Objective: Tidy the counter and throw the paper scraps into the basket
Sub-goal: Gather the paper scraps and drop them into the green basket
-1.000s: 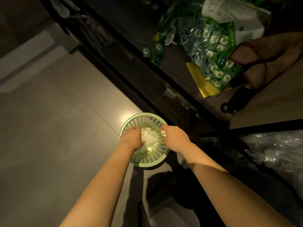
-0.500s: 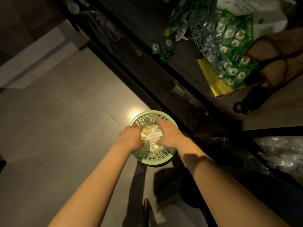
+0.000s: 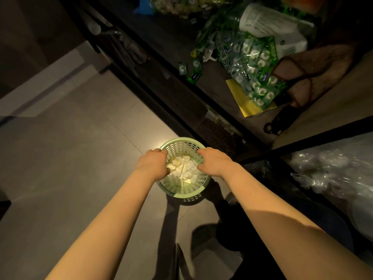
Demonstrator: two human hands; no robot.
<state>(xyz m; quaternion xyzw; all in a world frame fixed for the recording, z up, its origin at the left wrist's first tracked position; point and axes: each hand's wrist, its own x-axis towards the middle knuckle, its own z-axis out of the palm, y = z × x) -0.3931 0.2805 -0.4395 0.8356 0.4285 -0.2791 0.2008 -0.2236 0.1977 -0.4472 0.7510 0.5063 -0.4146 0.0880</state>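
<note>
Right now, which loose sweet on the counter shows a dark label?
The loose sweet lying nearest the basket; the two beside it show white rings instead.

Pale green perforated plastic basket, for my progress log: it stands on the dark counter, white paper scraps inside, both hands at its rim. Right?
No. The head view shows the pale green perforated plastic basket on the grey tiled floor beside the dark counter. White paper scraps are inside, left hand and right hand at its rim.

Both arms reach down, left hand and right hand each gripping the basket rim with curled fingers
</note>
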